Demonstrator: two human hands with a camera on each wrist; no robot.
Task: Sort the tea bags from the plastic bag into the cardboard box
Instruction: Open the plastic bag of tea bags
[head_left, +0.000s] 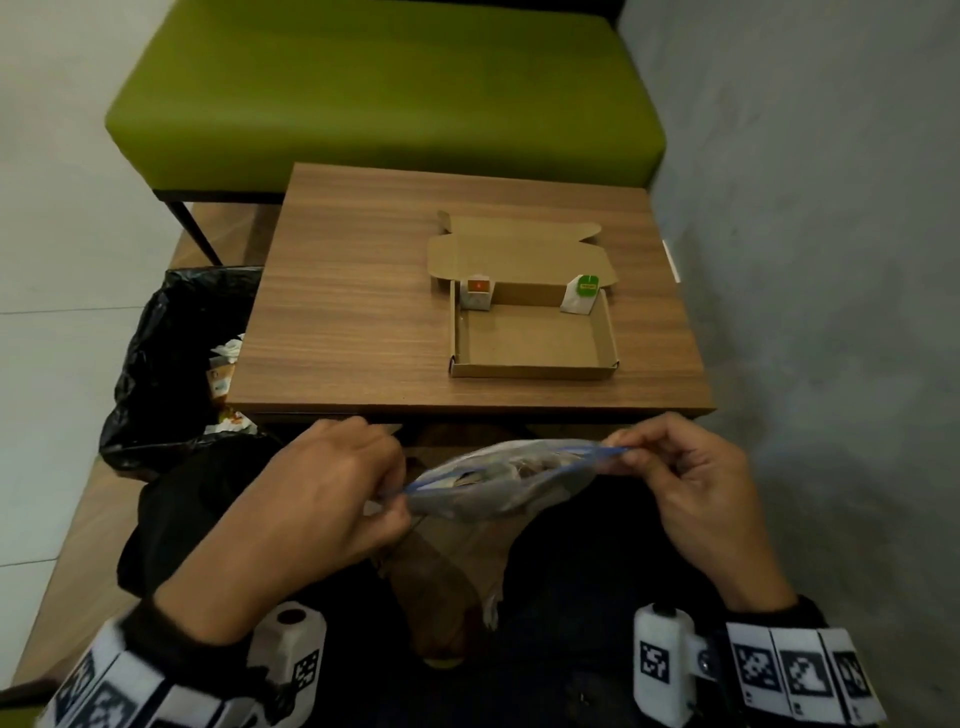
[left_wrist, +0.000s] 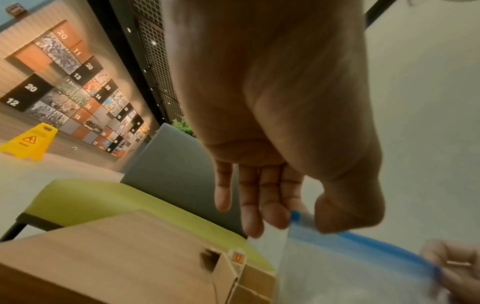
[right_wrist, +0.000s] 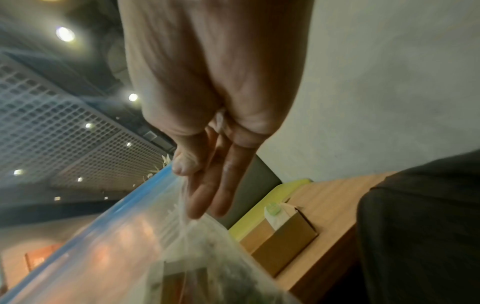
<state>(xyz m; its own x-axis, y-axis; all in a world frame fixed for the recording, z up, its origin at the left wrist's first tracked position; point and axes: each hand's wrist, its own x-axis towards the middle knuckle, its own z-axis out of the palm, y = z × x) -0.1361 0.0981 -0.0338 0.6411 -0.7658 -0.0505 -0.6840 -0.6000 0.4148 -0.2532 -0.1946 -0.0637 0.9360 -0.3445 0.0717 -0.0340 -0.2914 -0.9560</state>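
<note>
I hold the plastic bag (head_left: 483, 483) over my lap, below the near edge of the table (head_left: 363, 312). My left hand (head_left: 311, 499) pinches the bag's blue strip at its nine o'clock end, thumb pressed against curled fingers; the left wrist view shows the strip caught between thumb and fingertips (left_wrist: 275, 218). My right hand (head_left: 691, 488) pinches the three o'clock end of the same strip between thumb and forefinger, the other fingers loosely bent. The mouth of the bag gapes between my hands, and tea bags (head_left: 519, 465) lie inside it, blurred through the plastic. At twelve o'clock from my hands the cardboard box (head_left: 535, 370) sits open on the table, its lid folded back flat. One tea bag with an orange tag (head_left: 477, 293) leans in the box's far corner at ten o'clock, and one with a green tag (head_left: 581, 293) leans in the far corner at two o'clock. A bin with a black liner (head_left: 166, 364) stands at nine o'clock of the table, and a green bench (head_left: 384, 93) lies beyond it.
</note>
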